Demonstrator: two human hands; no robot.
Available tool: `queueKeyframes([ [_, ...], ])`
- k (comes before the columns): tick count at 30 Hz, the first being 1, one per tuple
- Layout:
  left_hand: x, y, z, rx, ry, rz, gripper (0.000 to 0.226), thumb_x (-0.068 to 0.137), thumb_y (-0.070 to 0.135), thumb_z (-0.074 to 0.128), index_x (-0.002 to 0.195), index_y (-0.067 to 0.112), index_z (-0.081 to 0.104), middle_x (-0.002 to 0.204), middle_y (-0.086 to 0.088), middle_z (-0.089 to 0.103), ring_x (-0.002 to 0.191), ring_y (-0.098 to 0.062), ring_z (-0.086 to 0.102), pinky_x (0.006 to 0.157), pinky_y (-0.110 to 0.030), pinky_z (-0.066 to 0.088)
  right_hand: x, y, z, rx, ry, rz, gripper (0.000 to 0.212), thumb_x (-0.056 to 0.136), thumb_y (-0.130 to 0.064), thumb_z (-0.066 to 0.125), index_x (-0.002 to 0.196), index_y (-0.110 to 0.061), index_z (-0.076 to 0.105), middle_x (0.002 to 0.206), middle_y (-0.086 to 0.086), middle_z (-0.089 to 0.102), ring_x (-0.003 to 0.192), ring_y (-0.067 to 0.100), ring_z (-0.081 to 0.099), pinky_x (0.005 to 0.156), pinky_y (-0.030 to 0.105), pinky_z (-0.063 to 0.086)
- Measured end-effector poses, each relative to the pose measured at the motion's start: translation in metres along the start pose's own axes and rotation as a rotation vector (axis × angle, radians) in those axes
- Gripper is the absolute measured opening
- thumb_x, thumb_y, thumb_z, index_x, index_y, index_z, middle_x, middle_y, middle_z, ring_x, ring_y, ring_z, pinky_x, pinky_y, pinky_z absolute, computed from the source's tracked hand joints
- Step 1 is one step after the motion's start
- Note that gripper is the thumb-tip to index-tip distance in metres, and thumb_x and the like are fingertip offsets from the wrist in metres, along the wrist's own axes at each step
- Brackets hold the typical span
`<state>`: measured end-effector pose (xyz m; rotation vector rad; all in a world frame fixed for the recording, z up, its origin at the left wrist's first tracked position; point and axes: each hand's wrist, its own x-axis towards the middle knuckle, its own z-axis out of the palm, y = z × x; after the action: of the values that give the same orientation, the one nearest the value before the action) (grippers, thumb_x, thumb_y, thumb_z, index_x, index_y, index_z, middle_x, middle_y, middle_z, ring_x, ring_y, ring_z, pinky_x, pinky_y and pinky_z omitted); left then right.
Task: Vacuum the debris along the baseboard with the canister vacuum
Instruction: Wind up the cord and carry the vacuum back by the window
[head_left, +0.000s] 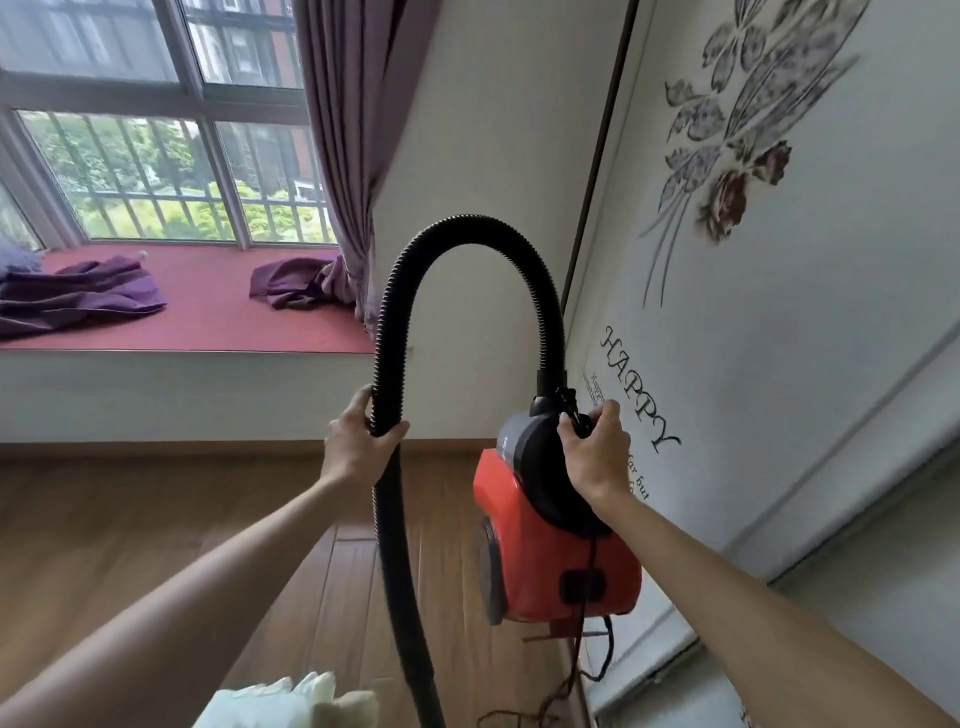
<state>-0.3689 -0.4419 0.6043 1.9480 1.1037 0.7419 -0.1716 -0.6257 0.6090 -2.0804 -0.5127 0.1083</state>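
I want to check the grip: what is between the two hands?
In the head view, the stretch from the left hand to the right hand holds only the dark top of the vacuum; the hose arches above it.

Barred bay window (156, 171) with daylight and green trees outside, mauve curtain (353, 130), red window seat (208, 317) with crumpled purple cloths (78, 296), white wall (493, 130), wooden floor (130, 519), pale panel (805, 338) with flower decal (727, 156) and word HAPPY (638, 388)

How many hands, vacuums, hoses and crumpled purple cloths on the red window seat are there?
Hands: 2 (left hand, right hand)
Red canister vacuum: 1
Black hose: 1
Crumpled purple cloths: 2
Total: 6
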Motion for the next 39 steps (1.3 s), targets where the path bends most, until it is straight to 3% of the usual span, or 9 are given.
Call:
queueKeyframes([
  [2,0.018,-0.002,0.013,-0.008,0.003,-0.007,0.062,0.084,0.021,0.075,0.14,0.025,0.048,0.088,-0.003,0.064,0.076,-0.022,0.065,0.075,-0.036,0.056,0.019,0.006,0.011,-0.004,-0.002,0.003,0.031,0.095,-0.033,0.059,0.099,-0.008,0.041,0.082,0.012,0.059,0.072,0.028,0.06,0.062,0.041,0.053],
  [6,0.055,-0.008,0.044,-0.014,-0.004,-0.034,0.055,0.085,0.021,0.075,0.135,0.025,0.052,0.083,0.002,0.062,0.073,-0.016,0.062,0.066,-0.027,0.046,0.063,0.022,0.036,-0.014,-0.021,0.013,0.029,0.096,-0.029,0.059,0.1,-0.006,0.042,0.076,0.007,0.055,0.063,0.019,0.056,0.049,0.024,0.038],
  [12,0.115,-0.027,0.101,0.008,-0.018,-0.12,0.055,0.086,0.025,0.074,0.136,0.029,0.05,0.083,0.001,0.065,0.075,-0.019,0.064,0.067,-0.026,0.046,0.136,0.055,0.077,-0.007,-0.086,0.054,0.027,0.096,-0.029,0.058,0.099,-0.009,0.041,0.074,0.004,0.056,0.063,0.017,0.058,0.051,0.022,0.04],
  [19,0.154,-0.057,0.169,0.029,-0.067,-0.214,0.047,0.085,0.021,0.071,0.127,0.03,0.053,0.078,0.009,0.064,0.07,-0.013,0.065,0.06,-0.02,0.045,0.197,0.1,0.122,-0.057,-0.139,0.12,0.024,0.098,-0.032,0.055,0.098,-0.015,0.038,0.074,0.001,0.058,0.063,0.019,0.06,0.052,0.03,0.044],
  [24,0.178,-0.076,0.213,0.048,-0.095,-0.283,0.049,0.086,0.018,0.07,0.131,0.029,0.052,0.075,0.013,0.06,0.067,-0.002,0.059,0.054,-0.007,0.035,0.226,0.126,0.154,-0.111,-0.153,0.185,0.026,0.098,-0.032,0.055,0.104,-0.012,0.039,0.075,0.0,0.057,0.065,0.019,0.06,0.05,0.028,0.042],
  [30,0.222,-0.104,0.257,0.047,-0.139,-0.317,0.042,0.086,0.018,0.071,0.124,0.027,0.056,0.076,0.012,0.06,0.065,-0.003,0.057,0.055,-0.009,0.037,0.257,0.158,0.195,-0.142,-0.196,0.241,0.025,0.097,-0.033,0.055,0.103,-0.014,0.04,0.081,0.004,0.061,0.071,0.023,0.062,0.06,0.037,0.054],
  [34,0.263,-0.144,0.283,0.056,-0.175,-0.342,0.032,0.087,0.017,0.07,0.114,0.027,0.058,0.081,0.011,0.064,0.068,-0.005,0.061,0.059,-0.014,0.043,0.278,0.182,0.231,-0.147,-0.211,0.25,0.022,0.098,-0.029,0.056,0.101,-0.013,0.04,0.078,0.0,0.061,0.067,0.016,0.061,0.049,0.02,0.041],
  [37,0.297,-0.183,0.307,0.057,-0.217,-0.353,0.032,0.088,0.015,0.069,0.114,0.028,0.058,0.082,0.011,0.064,0.072,-0.007,0.063,0.062,-0.02,0.05,0.297,0.203,0.266,-0.176,-0.198,0.261,0.021,0.098,-0.026,0.056,0.098,-0.015,0.039,0.072,-0.004,0.06,0.059,0.006,0.059,0.043,0.015,0.037],
  [39,0.317,-0.213,0.327,0.073,-0.24,-0.369,0.034,0.089,0.016,0.069,0.117,0.029,0.057,0.082,0.012,0.064,0.071,-0.006,0.063,0.058,-0.014,0.045,0.31,0.22,0.294,-0.2,-0.193,0.273,0.021,0.097,-0.025,0.057,0.098,-0.017,0.038,0.069,-0.007,0.059,0.056,0.002,0.056,0.041,0.013,0.038],
])
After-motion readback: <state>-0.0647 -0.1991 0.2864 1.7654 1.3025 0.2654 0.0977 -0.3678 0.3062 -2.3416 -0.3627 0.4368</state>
